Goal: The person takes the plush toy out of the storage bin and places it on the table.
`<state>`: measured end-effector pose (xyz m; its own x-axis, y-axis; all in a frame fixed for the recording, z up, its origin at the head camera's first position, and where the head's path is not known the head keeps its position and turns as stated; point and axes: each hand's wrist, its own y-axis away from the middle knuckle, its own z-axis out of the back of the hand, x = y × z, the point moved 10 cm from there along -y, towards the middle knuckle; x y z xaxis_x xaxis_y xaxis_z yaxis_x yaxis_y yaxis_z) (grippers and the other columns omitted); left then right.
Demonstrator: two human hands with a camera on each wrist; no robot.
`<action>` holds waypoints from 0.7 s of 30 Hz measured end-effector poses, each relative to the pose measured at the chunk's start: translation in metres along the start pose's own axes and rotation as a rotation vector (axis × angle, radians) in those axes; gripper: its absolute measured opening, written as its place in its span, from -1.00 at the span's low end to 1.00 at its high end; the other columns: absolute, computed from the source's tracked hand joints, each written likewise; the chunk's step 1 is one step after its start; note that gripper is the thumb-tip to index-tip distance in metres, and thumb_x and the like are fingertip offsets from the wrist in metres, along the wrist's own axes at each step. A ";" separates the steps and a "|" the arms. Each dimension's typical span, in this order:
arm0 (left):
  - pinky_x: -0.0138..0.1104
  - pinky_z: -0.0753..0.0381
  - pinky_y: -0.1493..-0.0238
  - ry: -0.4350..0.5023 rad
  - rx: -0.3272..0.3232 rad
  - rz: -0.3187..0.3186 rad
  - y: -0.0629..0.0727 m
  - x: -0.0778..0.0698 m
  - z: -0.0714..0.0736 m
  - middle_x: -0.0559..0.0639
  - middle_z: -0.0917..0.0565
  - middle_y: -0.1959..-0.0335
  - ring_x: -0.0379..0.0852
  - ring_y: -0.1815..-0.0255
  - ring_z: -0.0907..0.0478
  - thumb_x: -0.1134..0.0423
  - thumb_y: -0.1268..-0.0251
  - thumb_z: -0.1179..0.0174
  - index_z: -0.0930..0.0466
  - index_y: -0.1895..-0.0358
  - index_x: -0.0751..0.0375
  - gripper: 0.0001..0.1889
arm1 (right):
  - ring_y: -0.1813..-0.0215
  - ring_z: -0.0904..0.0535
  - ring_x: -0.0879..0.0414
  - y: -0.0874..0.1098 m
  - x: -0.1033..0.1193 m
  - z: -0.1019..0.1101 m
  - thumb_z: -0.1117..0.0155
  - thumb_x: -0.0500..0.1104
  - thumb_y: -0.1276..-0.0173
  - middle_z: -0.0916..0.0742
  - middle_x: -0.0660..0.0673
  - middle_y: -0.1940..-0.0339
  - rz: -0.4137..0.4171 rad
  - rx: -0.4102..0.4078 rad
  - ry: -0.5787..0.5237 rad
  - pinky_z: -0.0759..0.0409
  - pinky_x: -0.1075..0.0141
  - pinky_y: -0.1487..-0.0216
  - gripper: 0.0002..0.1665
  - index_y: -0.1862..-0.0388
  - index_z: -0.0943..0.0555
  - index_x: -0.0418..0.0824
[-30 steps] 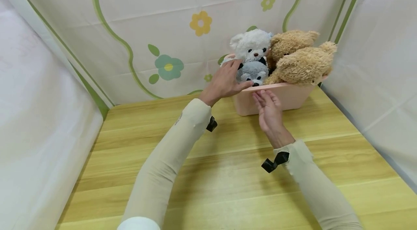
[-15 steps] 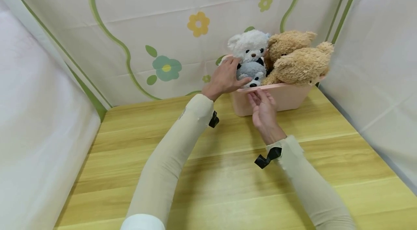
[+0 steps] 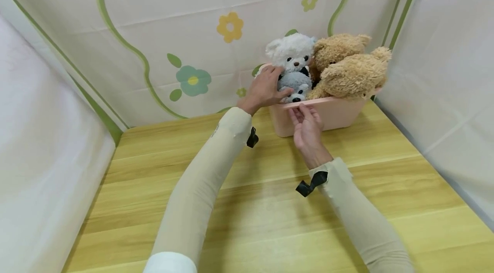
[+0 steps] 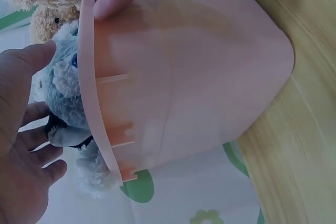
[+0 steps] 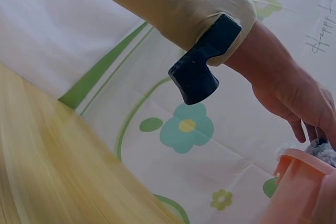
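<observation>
A pink storage bin stands on the table, filled with plush toys. At its left end a grey-and-white plush animal lies face down toward the front rim. My left hand rests on this toy, thumb across its face and the other fingers spread along its side. A white plush bear sits right behind it. My right hand, palm up, pinches the bin's front rim. Two light brown teddy bears fill the bin's right side.
The bin is at the far right of the wooden table, close to a white back curtain with printed flowers and vines. White cloth hangs along both sides. Each sleeve carries a black wrist mount.
The head view has shifted slightly, so everything sits a little further left in it. My right hand has also slid slightly left along the rim, while my left hand stays on the grey toy.
</observation>
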<state>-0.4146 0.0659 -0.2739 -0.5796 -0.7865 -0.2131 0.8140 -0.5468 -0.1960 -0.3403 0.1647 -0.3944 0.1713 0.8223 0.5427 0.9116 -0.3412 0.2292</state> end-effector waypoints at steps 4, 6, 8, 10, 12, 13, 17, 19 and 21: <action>-0.21 -0.40 -0.31 0.050 0.004 -0.009 -0.002 0.000 -0.002 0.09 -0.43 -0.32 -0.02 -0.33 -0.36 -0.13 -0.37 -0.15 -0.29 -0.40 0.14 -0.34 | 0.22 -0.57 0.07 0.000 -0.002 -0.001 -0.20 -0.34 -0.41 -0.60 -0.12 0.32 0.006 -0.002 -0.002 -0.67 0.31 0.05 -0.87 0.35 -0.47 -0.23; -0.21 -0.42 -0.28 0.065 0.006 -0.009 -0.003 0.000 -0.003 0.08 -0.44 -0.30 -0.03 -0.31 -0.38 -0.10 -0.39 -0.15 -0.32 -0.37 0.13 -0.39 | 0.24 -0.57 0.08 0.000 -0.002 -0.001 -0.19 -0.34 -0.41 -0.60 -0.12 0.33 0.011 -0.001 0.000 -0.67 0.31 0.06 -0.87 0.34 -0.46 -0.23; -0.20 -0.43 -0.25 0.073 0.007 -0.010 -0.003 0.000 -0.004 0.08 -0.46 -0.28 -0.03 -0.28 -0.40 -0.08 -0.39 -0.15 -0.34 -0.35 0.13 -0.42 | 0.24 -0.57 0.08 0.000 -0.003 -0.002 -0.19 -0.35 -0.42 -0.59 -0.12 0.32 0.012 0.000 -0.004 -0.66 0.32 0.07 -0.88 0.32 -0.46 -0.22; -0.20 -0.45 -0.22 0.087 0.010 -0.007 -0.004 0.000 -0.005 0.09 -0.48 -0.26 -0.02 -0.25 -0.43 -0.06 -0.40 -0.16 -0.33 -0.34 0.14 -0.43 | 0.25 -0.56 0.09 0.001 -0.003 -0.003 -0.18 -0.35 -0.42 -0.58 -0.11 0.31 0.017 0.000 0.000 -0.66 0.33 0.08 -0.90 0.30 -0.46 -0.22; -0.19 -0.46 -0.20 0.104 0.016 -0.005 -0.005 0.000 -0.007 0.10 -0.50 -0.26 -0.01 -0.23 -0.45 -0.05 -0.40 -0.15 -0.31 -0.35 0.15 -0.43 | 0.24 -0.55 0.09 0.001 -0.003 -0.003 -0.18 -0.35 -0.42 -0.58 -0.10 0.30 0.018 0.002 -0.006 -0.66 0.34 0.09 -0.90 0.27 -0.46 -0.20; -0.19 -0.47 -0.18 0.114 0.017 -0.005 -0.006 0.000 -0.008 0.10 -0.50 -0.26 -0.01 -0.22 -0.47 -0.05 -0.40 -0.15 -0.30 -0.35 0.15 -0.42 | 0.24 -0.55 0.09 0.001 -0.004 -0.003 -0.18 -0.35 -0.42 -0.58 -0.10 0.29 0.020 0.003 -0.009 -0.66 0.34 0.10 -0.90 0.24 -0.45 -0.19; -0.19 -0.48 -0.21 0.140 0.015 0.010 -0.007 0.001 -0.011 0.11 -0.49 -0.29 0.00 -0.24 -0.48 -0.04 -0.40 -0.16 -0.29 -0.37 0.14 -0.41 | 0.23 -0.54 0.10 0.001 -0.003 -0.004 -0.16 -0.35 -0.43 -0.57 -0.08 0.25 0.027 0.016 -0.016 -0.66 0.35 0.11 -0.82 0.12 -0.39 -0.15; -0.19 -0.47 -0.21 0.150 0.008 0.015 -0.007 0.002 -0.011 0.11 -0.50 -0.28 0.00 -0.24 -0.48 -0.03 -0.39 -0.17 -0.30 -0.36 0.14 -0.42 | 0.22 -0.55 0.10 0.001 -0.003 -0.004 -0.15 -0.35 -0.43 -0.57 -0.08 0.23 0.032 0.022 -0.013 -0.65 0.35 0.11 -0.78 0.08 -0.36 -0.13; -0.20 -0.47 -0.21 0.161 0.002 0.017 -0.008 0.003 -0.011 0.10 -0.52 -0.26 -0.01 -0.22 -0.49 -0.02 -0.39 -0.18 -0.31 -0.35 0.14 -0.43 | 0.23 -0.54 0.09 0.001 -0.002 -0.004 -0.16 -0.36 -0.43 -0.56 -0.08 0.22 0.037 0.023 -0.019 -0.65 0.33 0.11 -0.77 0.08 -0.36 -0.13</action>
<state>-0.4227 0.0711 -0.2833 -0.5642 -0.7397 -0.3669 0.8238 -0.5345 -0.1891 -0.3408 0.1612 -0.3917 0.2117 0.8177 0.5353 0.9128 -0.3611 0.1906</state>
